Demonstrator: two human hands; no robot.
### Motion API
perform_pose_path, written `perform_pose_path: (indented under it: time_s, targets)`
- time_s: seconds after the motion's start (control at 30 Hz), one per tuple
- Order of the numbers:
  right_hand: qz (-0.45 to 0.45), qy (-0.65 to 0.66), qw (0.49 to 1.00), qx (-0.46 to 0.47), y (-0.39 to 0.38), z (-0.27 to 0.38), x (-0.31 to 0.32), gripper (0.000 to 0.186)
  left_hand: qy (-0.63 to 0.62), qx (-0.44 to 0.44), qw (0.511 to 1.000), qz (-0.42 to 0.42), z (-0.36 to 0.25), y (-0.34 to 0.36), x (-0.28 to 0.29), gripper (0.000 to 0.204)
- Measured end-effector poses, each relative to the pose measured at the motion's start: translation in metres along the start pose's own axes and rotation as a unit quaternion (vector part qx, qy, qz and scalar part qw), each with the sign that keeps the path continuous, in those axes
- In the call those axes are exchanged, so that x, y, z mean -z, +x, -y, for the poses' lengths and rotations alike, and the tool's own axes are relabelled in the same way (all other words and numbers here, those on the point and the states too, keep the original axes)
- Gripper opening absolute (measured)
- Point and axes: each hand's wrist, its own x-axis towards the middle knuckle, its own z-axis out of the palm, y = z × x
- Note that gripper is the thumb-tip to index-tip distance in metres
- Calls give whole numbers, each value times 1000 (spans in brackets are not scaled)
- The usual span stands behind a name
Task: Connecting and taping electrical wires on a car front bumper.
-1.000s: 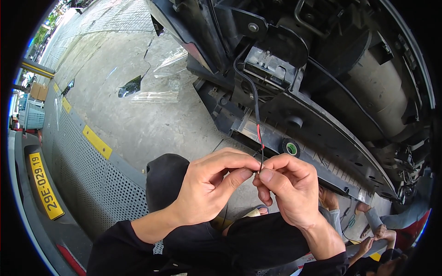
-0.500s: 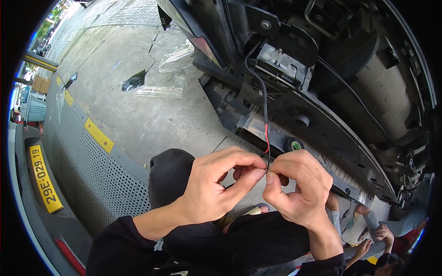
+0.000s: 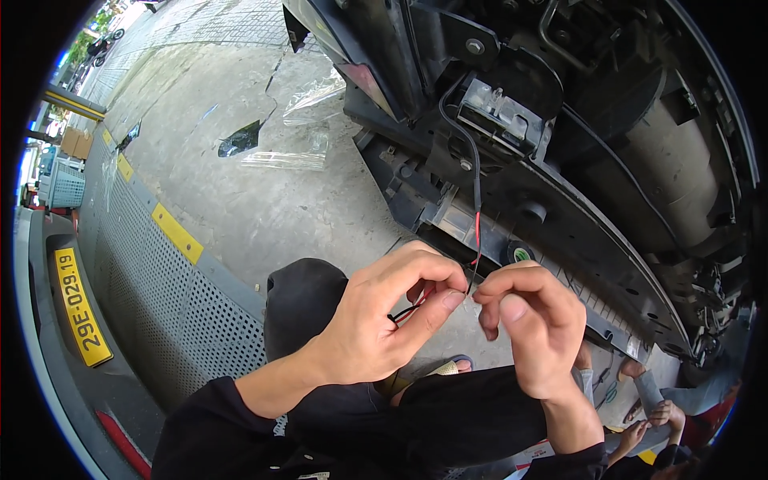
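Observation:
A black cable [image 3: 474,160] hangs from a metal-cased unit [image 3: 500,120] under the vehicle. From its end come a red wire [image 3: 478,228] and a thin black wire [image 3: 475,276]. My left hand [image 3: 376,308] pinches wire between thumb and index finger, with red and black wire also showing inside the curled fingers. Close beside it, my right hand [image 3: 544,324] has its thumb apart from its bent fingers and holds nothing that I can see. Just beyond my hands, a black tape roll [image 3: 520,252] with a green centre rests by the vehicle's lower panel.
The vehicle's dark underside [image 3: 592,208] fills the upper right. Clear plastic film [image 3: 288,152] lies on the concrete floor. At left are a perforated metal ramp [image 3: 152,264] and a car's rear bumper [image 3: 104,400]. Another person's hands [image 3: 664,416] show at lower right.
My right hand has let go of the wire; its thumb and fingers have parted and moved slightly right. My left hand keeps its pinch. The view has shifted slightly.

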Motion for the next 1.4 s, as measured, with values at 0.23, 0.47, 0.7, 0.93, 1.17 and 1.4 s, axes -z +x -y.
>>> perform_pose_path:
  time_s: [0.23, 0.47, 0.7, 0.93, 1.17, 1.4]
  targets:
    - [30, 512, 686, -516, -4, 13, 3, 24, 83, -88, 992, -41, 7, 2, -2, 14]
    - [10, 556, 664, -500, 0, 13, 0, 16, 162, -146, 974, -57, 11, 6, -3, 15]
    - [12, 568, 650, -504, 2, 11, -4, 13, 182, -169, 967, -59, 16, 8, -3, 15]
    - [35, 585, 619, -523, 9, 8, -6, 12, 189, -192, 961, -65, 19, 11, 0, 14]
    - [19, 576, 643, -503, 9, 6, -10, 8, 167, -154, 972, -66, 17, 9, 3, 20]
    - [19, 540, 689, -483, 9, 2, -15, 5, 155, -130, 978, -48, 14, 12, 7, 13]
